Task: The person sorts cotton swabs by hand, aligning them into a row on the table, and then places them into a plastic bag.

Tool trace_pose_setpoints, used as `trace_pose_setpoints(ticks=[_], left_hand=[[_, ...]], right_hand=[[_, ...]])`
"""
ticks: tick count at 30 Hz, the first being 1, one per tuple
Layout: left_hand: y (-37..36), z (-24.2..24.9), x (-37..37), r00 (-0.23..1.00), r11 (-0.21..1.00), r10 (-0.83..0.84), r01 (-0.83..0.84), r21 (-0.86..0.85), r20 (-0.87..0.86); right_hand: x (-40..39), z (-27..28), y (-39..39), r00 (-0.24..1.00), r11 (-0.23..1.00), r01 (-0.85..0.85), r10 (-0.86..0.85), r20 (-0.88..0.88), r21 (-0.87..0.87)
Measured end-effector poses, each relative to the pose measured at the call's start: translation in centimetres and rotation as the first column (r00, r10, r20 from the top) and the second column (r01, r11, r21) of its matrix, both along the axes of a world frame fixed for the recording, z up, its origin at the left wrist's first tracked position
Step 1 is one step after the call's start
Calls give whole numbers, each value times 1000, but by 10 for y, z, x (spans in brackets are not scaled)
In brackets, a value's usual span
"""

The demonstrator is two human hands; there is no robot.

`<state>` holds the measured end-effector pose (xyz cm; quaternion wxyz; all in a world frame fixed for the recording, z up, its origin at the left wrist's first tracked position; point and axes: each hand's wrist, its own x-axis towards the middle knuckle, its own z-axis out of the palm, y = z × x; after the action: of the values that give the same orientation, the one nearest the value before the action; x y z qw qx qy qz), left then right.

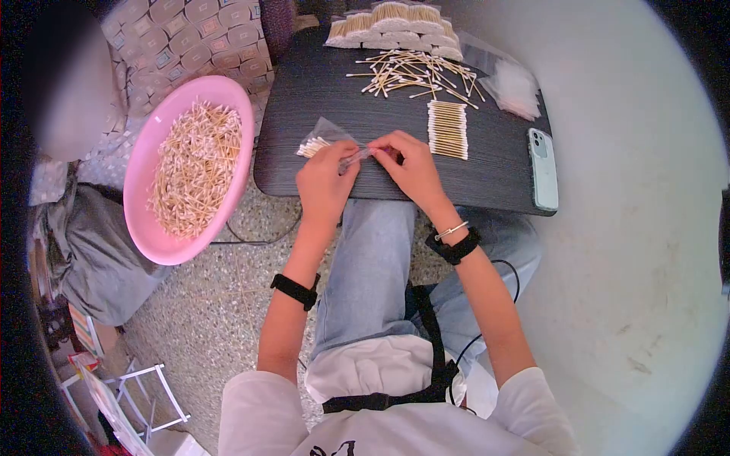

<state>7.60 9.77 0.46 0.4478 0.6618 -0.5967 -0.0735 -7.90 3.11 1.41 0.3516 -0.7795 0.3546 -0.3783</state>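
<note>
A small clear plastic bag with cotton swabs in its left part lies near the front left of the dark table. My left hand is closed on the bag's middle, partly covering it. My right hand pinches the bag's right end, its fingertips close to the left ones. To the right of my right hand, a neat row of swabs lies flat on the table.
Loose swabs are scattered behind the row. Filled bags are stacked at the back, empty bags lie back right. A phone rests at the right edge of the table. A pink basin of swabs stands left.
</note>
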Motion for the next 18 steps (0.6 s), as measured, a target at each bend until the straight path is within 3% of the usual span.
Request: trace_pose_setpoints(ticks=[4,7,12,16,18], left_hand=[[2,1,3,1000,997,-9,8,70,15],[2,0,-2,997,999,36,-37,2,75],[-2,3,-5,984,993,102,-111,52,148],[-5,-1,-5,952,990,128,-138,15,277],[-4,1,-5,972,997,65,-70,11,226]], right_hand=[[0,-1,1,1000,1000,0,0,-3,1],[0,-4,0,1000,999,-2,2,-2,-36],[0,0,1,998,999,0,-3,-70,-43],[0,1,0,999,998,-28,26,-31,-56],[-2,5,1,998,996,-60,62,15,-63]])
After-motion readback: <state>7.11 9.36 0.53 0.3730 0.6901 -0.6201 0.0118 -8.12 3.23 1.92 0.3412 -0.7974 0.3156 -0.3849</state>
